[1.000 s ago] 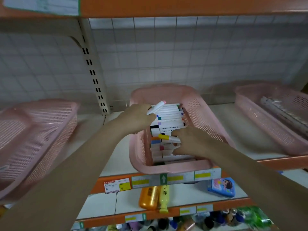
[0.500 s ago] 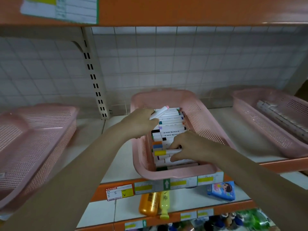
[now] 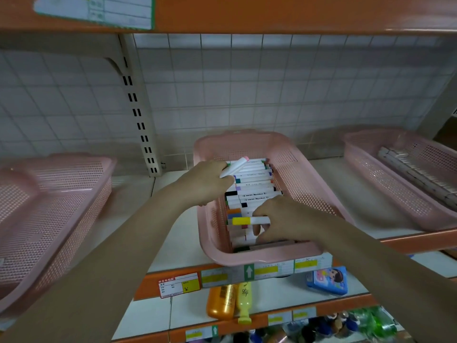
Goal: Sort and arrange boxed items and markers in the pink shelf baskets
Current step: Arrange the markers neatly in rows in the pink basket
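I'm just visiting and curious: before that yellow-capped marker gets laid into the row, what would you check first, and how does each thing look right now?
1. Right hand has a firm pinch on the yellow-capped marker: ok.
2. Left hand keeps hold of the pink-tipped marker, clear of the row: ok.
3. Open slot in the marker row under the yellow one: cannot tell, fingers hide it.
4. Middle basket sits fully on the shelf: not ok, its front rim overhangs the edge.
5. Markers lie parallel, crosswise: ok.
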Demonstrator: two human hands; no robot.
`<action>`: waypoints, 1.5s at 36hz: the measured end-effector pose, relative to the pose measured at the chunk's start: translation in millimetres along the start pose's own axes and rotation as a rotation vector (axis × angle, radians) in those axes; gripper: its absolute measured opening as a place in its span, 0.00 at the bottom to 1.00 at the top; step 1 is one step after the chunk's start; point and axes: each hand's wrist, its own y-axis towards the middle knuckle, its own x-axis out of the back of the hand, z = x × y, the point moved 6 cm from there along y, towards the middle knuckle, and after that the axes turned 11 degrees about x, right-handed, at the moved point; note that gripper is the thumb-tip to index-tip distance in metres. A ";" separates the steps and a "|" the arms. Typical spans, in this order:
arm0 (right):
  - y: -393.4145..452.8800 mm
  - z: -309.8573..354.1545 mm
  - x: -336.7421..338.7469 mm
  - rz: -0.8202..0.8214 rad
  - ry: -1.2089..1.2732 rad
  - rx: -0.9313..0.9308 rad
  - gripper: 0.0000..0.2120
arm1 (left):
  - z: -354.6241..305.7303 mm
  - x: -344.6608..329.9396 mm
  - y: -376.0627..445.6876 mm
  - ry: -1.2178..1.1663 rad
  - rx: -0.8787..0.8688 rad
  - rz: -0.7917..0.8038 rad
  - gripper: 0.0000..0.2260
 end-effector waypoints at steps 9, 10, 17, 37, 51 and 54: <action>6.3 -1.6 -10.0 0.201 0.023 -0.041 0.14 | -0.1 -0.2 0.9 -0.019 -0.005 0.014 0.09; 7.3 -1.2 -9.9 0.203 0.027 -0.040 0.14 | 0.5 0.0 1.4 -0.021 -0.003 0.016 0.09; 10.3 0.2 -8.4 0.160 0.064 -0.027 0.01 | 0.0 1.1 4.6 -0.029 -0.008 0.019 0.10; 13.5 1.2 2.4 0.039 -0.047 0.017 0.10 | 1.0 -4.5 7.7 -0.043 0.007 0.031 0.10; 1.2 2.5 -3.1 0.134 -0.063 -0.018 0.04 | -7.1 -7.0 2.4 -0.005 -0.002 0.035 0.10; 1.5 1.3 -5.4 0.130 -0.107 -0.025 0.05 | -4.4 -8.1 1.1 -0.004 0.003 0.030 0.11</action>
